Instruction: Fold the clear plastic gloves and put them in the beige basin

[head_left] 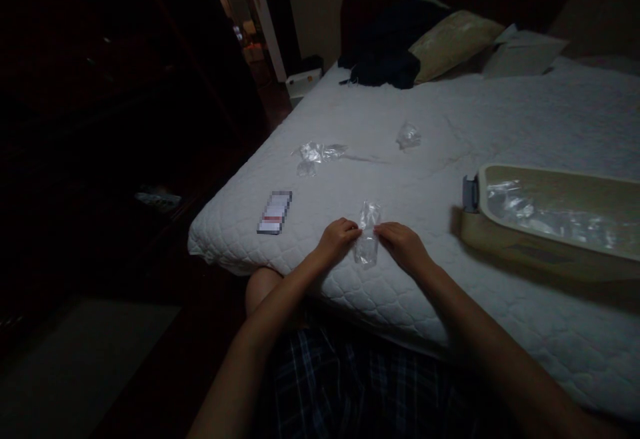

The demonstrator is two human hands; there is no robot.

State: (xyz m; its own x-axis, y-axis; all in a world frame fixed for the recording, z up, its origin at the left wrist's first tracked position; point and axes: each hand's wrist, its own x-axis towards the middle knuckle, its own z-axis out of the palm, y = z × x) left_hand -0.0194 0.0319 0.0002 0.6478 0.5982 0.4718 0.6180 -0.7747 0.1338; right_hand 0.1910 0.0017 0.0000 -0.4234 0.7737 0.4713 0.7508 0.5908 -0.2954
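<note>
Head view: left hand (338, 236) and right hand (403, 242) are pinching opposite edges of a clear plastic bag (367, 236) on the bed (500, 132); it's looking flimsy, light, slippery.

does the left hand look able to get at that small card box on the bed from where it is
Probably yes. The left hand pinches one side of the clear plastic bag; the card box lies apart, with only bare mattress between, though the hand would have to let go first.

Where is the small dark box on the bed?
The small dark box lies near the mattress front-left corner, left of the left hand, below the crumpled plastic.
</note>
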